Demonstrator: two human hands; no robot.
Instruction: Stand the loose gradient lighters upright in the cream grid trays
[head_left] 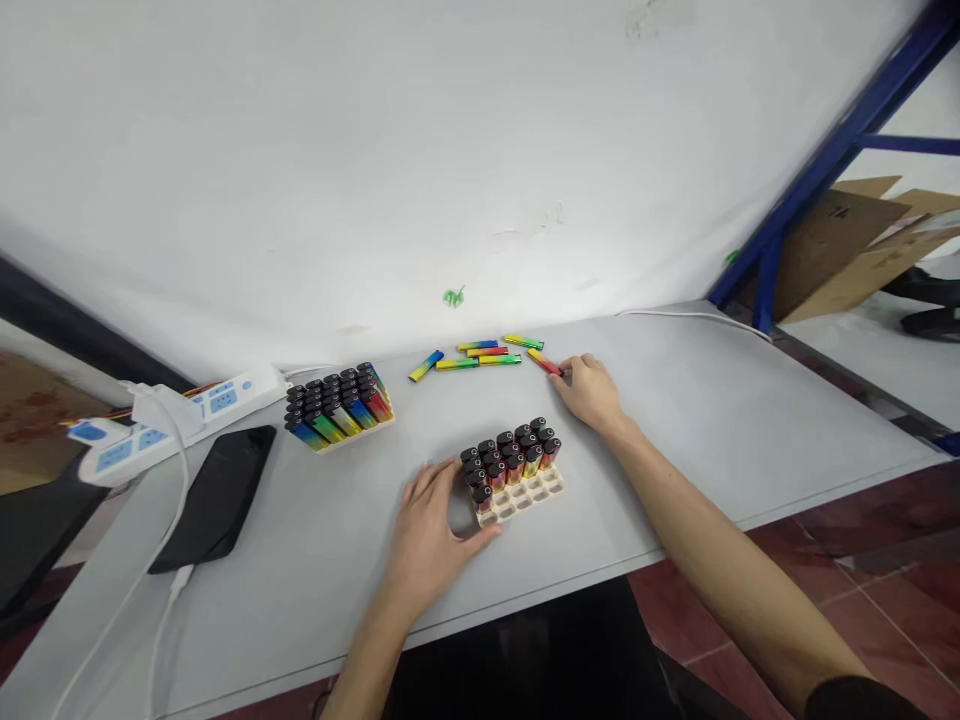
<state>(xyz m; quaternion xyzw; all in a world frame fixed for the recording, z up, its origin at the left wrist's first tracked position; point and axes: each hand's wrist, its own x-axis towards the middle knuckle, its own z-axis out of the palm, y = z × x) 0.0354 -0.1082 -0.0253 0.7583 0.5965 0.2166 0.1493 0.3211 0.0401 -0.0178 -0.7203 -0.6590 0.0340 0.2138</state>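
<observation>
My left hand [429, 535] curves around the left end of a cream tray [525, 497], thumb at the near corner and fingers against the far side. Several lighters [514, 468] with black tops stand upright in its rear holes; most of the front row is bare holes. Farther right, my right hand [590, 390] has its fingertips closed at the black end of a red-and-yellow lighter [543, 361] lying on the table. To its left, several loose lighters [457, 364] in yellow, green, blue and red lie near the wall.
A second tray [358, 432], packed with upright lighters, stands left on the grey table [300, 610]. Beyond it are a black phone [214, 495] with a white cable [178, 580] and a power strip [187, 412]. A blue frame [814, 170] and cardboard boxes [840, 240] are at right.
</observation>
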